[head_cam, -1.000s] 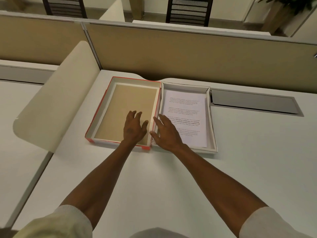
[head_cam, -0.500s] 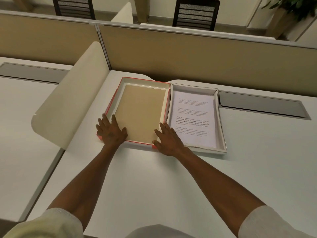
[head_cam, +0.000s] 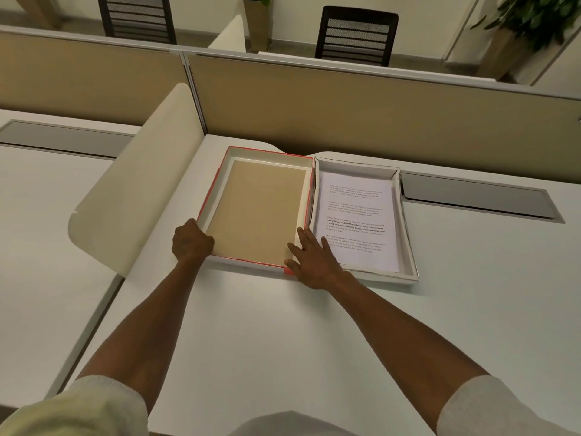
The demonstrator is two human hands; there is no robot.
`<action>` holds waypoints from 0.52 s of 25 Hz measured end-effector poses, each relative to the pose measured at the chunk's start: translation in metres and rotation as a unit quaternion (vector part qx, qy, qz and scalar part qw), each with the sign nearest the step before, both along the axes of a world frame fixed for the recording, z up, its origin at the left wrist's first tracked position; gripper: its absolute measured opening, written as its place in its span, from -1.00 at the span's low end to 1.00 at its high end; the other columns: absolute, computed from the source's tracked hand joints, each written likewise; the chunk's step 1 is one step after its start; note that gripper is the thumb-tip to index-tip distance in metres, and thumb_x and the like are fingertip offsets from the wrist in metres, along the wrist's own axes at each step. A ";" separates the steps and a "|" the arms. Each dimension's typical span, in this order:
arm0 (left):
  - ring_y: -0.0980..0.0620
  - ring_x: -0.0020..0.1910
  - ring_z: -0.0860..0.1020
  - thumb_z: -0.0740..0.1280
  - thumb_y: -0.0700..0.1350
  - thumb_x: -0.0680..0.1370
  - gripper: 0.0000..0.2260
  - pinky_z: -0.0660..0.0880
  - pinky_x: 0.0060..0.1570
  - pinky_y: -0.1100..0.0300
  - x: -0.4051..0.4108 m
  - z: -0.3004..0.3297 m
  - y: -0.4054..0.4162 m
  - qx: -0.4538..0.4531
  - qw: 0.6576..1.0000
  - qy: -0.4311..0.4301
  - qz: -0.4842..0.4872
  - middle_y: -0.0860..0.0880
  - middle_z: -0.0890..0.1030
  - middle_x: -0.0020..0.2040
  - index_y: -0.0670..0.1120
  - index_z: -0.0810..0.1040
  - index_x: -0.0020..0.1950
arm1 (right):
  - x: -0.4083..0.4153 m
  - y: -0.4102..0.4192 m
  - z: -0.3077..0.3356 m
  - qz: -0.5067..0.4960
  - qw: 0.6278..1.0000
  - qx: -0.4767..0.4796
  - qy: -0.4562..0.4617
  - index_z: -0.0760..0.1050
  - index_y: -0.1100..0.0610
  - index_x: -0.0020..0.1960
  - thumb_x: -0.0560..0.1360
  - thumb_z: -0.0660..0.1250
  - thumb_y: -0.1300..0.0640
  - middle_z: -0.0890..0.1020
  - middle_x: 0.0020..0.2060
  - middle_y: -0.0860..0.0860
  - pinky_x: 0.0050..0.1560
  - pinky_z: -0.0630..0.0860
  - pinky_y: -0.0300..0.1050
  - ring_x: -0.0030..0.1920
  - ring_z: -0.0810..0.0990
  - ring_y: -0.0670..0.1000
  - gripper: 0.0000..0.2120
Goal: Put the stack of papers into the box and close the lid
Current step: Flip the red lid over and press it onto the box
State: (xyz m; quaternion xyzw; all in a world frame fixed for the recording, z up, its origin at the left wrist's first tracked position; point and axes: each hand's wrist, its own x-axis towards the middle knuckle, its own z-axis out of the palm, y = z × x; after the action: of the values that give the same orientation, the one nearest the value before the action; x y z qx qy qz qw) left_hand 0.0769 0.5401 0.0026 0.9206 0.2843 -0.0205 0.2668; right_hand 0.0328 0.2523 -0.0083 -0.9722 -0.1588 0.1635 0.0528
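Observation:
The red-edged lid [head_cam: 220, 180] lies upside down on the white desk, its brown inside facing up. Right beside it sits the white box [head_cam: 408, 234] with the stack of printed papers [head_cam: 356, 215] lying flat inside. My left hand [head_cam: 190, 242] is curled around the lid's near left corner, fingers closed over its rim. My right hand [head_cam: 314, 259] rests flat with fingers spread at the lid's near right corner, overlapping the box's near left edge and the papers' corner.
A cream curved divider [head_cam: 138, 184] rises just left of the lid. A tan partition [head_cam: 345, 111] runs along the desk's back. A grey cable tray cover [head_cam: 478, 196] lies to the right of the box. Chairs and plants stand beyond.
My left hand slid from the lid's inside to its near left corner and curled onto the rim. My right hand stayed at the lid's near right corner.

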 end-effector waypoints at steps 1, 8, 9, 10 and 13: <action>-0.31 0.17 0.59 0.34 -0.28 0.45 -0.63 0.55 0.17 -0.09 0.000 0.004 0.004 -0.023 0.999 -0.021 0.012 -0.27 0.62 0.21 -0.21 0.54 0.26 | 0.000 0.000 0.001 0.003 1.000 -0.002 0.002 0.12 0.02 0.60 0.67 -0.06 -0.21 -0.13 0.63 0.13 0.55 -0.14 0.25 0.61 -0.25 0.08 -0.42; -0.22 0.17 0.62 0.25 -0.27 0.58 -0.69 0.51 0.19 0.00 -0.001 0.033 0.001 -0.088 0.977 -0.188 0.052 -0.19 0.68 0.18 -0.16 0.60 0.30 | 0.003 -0.004 0.008 0.012 1.000 0.018 -0.004 0.09 0.05 0.61 0.66 0.05 -0.16 -0.01 0.63 0.12 0.56 -0.09 0.20 0.62 -0.14 0.09 -0.41; -0.21 0.16 0.62 0.25 -0.25 0.59 -0.71 0.51 0.17 0.01 -0.003 0.038 0.000 -0.094 0.973 -0.203 0.054 -0.19 0.68 0.17 -0.15 0.61 0.28 | 0.003 -0.005 0.008 0.011 1.000 0.022 -0.005 0.09 0.06 0.61 0.66 0.06 -0.16 0.00 0.63 0.12 0.56 -0.09 0.19 0.62 -0.13 0.09 -0.41; -0.19 0.16 0.62 0.26 -0.23 0.60 -0.72 0.50 0.17 0.02 -0.005 0.042 -0.002 -0.101 0.969 -0.219 0.055 -0.18 0.67 0.16 -0.15 0.62 0.27 | 0.003 -0.006 0.009 0.010 1.000 0.025 -0.003 0.09 0.06 0.61 0.66 0.07 -0.15 0.00 0.63 0.12 0.56 -0.09 0.17 0.62 -0.12 0.09 -0.41; -0.15 0.12 0.61 0.29 -0.17 0.59 -0.75 0.48 0.16 0.08 -0.017 0.060 -0.013 -0.127 0.953 -0.271 0.049 -0.16 0.67 0.13 -0.13 0.65 0.22 | 0.003 -0.005 0.018 -0.015 0.997 0.080 -0.005 0.14 0.08 0.60 0.65 0.14 -0.11 0.08 0.62 0.13 0.57 -0.02 0.10 0.62 -0.02 0.11 -0.41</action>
State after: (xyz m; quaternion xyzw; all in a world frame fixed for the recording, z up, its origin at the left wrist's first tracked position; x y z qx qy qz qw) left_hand 0.0603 0.5269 0.0627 0.8349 0.2413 0.2070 0.4493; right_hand 0.0355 0.2469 0.0101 -0.9678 -0.1575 0.1446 0.1325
